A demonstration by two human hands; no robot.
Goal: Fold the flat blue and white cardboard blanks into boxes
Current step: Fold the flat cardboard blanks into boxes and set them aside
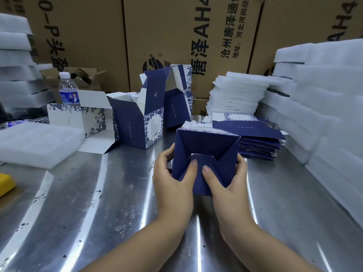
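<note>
I hold a dark blue box (206, 146) above the steel table (98, 203), its bottom end turned toward me with the flaps folded inward. My left hand (172, 177) grips its left side, thumb pressing on the centre flap. My right hand (227, 181) grips the right side, thumb also on that flap. Behind it lies a stack of flat blue and white blanks (255, 142). Further left stand folded boxes with open lids: one nearer (137, 124), one behind (176, 95), and one lying on its side (82, 118).
White foam sheets are piled at the right (324, 107), back centre (237, 95) and left (15, 55); a foam pad (37, 144) lies on the table's left. A water bottle (68, 89) stands at back left. Brown cartons (176, 36) wall the back. A yellow object (5, 183) sits at the left edge.
</note>
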